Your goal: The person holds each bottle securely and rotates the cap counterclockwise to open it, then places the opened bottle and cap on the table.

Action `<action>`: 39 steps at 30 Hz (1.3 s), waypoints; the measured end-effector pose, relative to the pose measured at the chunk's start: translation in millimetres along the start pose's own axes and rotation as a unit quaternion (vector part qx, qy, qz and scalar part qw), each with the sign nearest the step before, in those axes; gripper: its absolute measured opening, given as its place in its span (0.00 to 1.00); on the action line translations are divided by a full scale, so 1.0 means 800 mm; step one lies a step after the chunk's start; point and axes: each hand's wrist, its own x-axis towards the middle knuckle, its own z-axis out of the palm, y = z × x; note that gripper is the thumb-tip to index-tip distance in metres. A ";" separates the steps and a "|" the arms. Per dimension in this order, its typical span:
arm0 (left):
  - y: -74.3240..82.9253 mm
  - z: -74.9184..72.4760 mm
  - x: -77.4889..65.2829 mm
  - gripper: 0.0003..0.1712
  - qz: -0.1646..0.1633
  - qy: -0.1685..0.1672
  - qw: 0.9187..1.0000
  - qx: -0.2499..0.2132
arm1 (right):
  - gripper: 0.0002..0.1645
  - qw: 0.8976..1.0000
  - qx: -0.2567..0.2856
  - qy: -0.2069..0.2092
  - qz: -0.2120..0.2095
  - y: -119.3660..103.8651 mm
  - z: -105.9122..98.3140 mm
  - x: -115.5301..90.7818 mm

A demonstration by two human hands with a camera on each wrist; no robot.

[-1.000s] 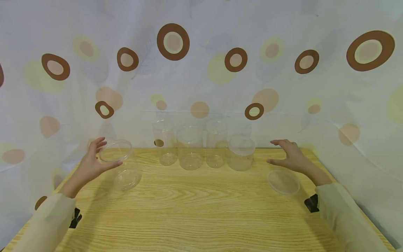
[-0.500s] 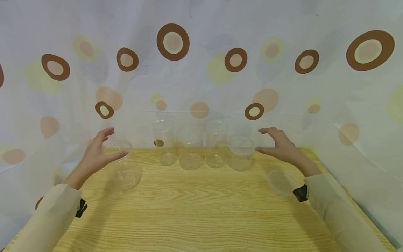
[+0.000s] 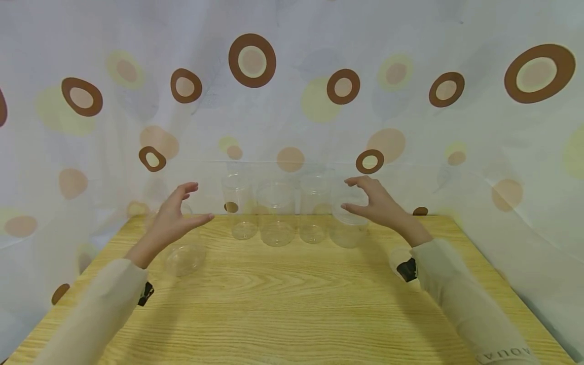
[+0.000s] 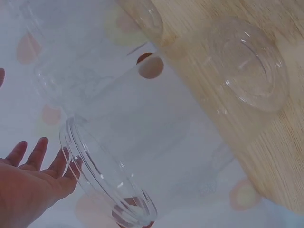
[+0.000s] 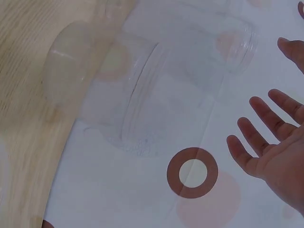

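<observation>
My left hand [image 3: 171,220] hovers in front of a wide clear plastic jar [image 3: 186,259], fingers and thumb spread and nothing held. In the left wrist view the jar's round rim [image 4: 102,166] appears beside the fingers; contact cannot be told. On the other side my right hand [image 3: 376,203], also spread and holding nothing, is raised over a short clear jar [image 3: 349,234] and partly covers its top. Left of that jar stand a narrow clear jar [image 3: 314,210], a wider one [image 3: 276,215] and another narrow one [image 3: 239,208], all upright in a row.
A round translucent lid [image 3: 396,258] lies on the wooden table [image 3: 283,314], partly covered by the right sleeve. Behind the row rises a white curtain [image 3: 292,126] patterned with circles. It also hangs along both sides of the table.
Both hands have moved inward toward the middle and slightly up, fingers staying spread. My right sleeve now overlaps the lid. The jars have not moved.
</observation>
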 end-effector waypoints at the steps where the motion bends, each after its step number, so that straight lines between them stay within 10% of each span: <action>1: 0.001 0.004 0.002 0.48 0.001 0.000 1.000 -0.001 | 0.34 1.000 0.002 0.000 -0.002 -0.003 0.002 0.004; 17: 0.024 0.066 0.021 0.46 -0.014 0.036 0.999 -0.033 | 0.33 0.998 0.015 -0.020 -0.057 -0.064 0.040 0.062; 39: -0.015 0.125 0.025 0.46 -0.073 0.067 0.990 -0.099 | 0.31 0.997 0.043 -0.034 -0.049 -0.104 0.101 0.135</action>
